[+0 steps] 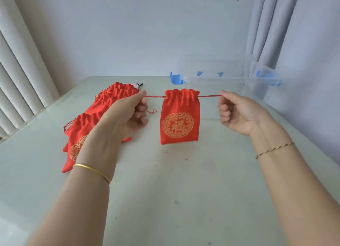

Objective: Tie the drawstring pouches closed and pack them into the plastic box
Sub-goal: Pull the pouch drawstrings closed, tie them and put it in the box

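Observation:
A red drawstring pouch [180, 117] with a gold round emblem hangs above the table between my hands, its mouth gathered tight. My left hand [128, 115] pinches the red drawstring on the pouch's left side. My right hand [237, 113] pinches the string on the right side. The string is stretched taut and level between them. A loose string end dangles beside my left fingers. A clear plastic box [230, 80] with blue latches stands behind the pouch at the back right, and looks empty.
A pile of several more red pouches [103, 106] lies on the pale table [184, 190] at the left, partly under my left forearm. Vertical blinds run along the left; a curtain hangs at the back right. A wall stands close behind the table.

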The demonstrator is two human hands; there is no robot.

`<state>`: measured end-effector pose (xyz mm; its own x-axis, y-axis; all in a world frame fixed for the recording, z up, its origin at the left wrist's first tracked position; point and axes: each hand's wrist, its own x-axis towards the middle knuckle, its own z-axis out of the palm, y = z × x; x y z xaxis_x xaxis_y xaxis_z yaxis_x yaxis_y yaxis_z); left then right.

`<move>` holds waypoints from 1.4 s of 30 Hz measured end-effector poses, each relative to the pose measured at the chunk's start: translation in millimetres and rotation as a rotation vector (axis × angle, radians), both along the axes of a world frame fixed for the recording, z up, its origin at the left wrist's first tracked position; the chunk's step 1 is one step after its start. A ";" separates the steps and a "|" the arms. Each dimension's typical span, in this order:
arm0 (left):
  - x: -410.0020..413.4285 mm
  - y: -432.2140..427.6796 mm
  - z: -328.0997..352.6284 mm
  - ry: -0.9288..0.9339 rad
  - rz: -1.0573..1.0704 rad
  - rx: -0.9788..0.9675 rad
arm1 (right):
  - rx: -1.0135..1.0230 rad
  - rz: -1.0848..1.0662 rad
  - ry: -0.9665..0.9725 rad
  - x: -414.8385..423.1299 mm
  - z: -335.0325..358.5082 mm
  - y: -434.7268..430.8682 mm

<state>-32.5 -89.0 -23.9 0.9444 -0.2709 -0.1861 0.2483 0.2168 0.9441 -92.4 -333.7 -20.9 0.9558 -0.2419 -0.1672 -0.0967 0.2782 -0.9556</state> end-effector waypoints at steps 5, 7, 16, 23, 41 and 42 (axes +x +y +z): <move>-1.7 -0.4 6.5 0.162 0.088 -0.328 | 0.301 -0.156 -0.016 0.0 3.7 -3.1; -5.3 -3.6 12.2 0.087 0.108 -0.365 | 0.236 -0.200 -0.042 -1.8 6.9 -0.5; -32.2 -20.1 38.2 -0.284 -0.128 -0.225 | -0.369 -0.113 -0.369 -17.5 38.4 44.7; -44.6 -26.5 37.1 -0.457 -0.280 0.122 | -0.533 -0.029 -0.567 -24.6 43.4 67.0; -46.4 -30.7 39.9 -0.503 -0.161 0.149 | -0.511 0.213 -0.329 -17.6 29.9 62.2; -46.7 -31.3 39.3 -0.495 -0.156 0.143 | -0.515 0.205 -0.342 -17.4 30.2 61.6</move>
<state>-79.2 -120.3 15.4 0.8791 -0.4198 0.2257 -0.2148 0.0737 0.9739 -109.8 -272.2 9.3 0.9698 -0.0165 0.2435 0.2344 -0.2150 -0.9481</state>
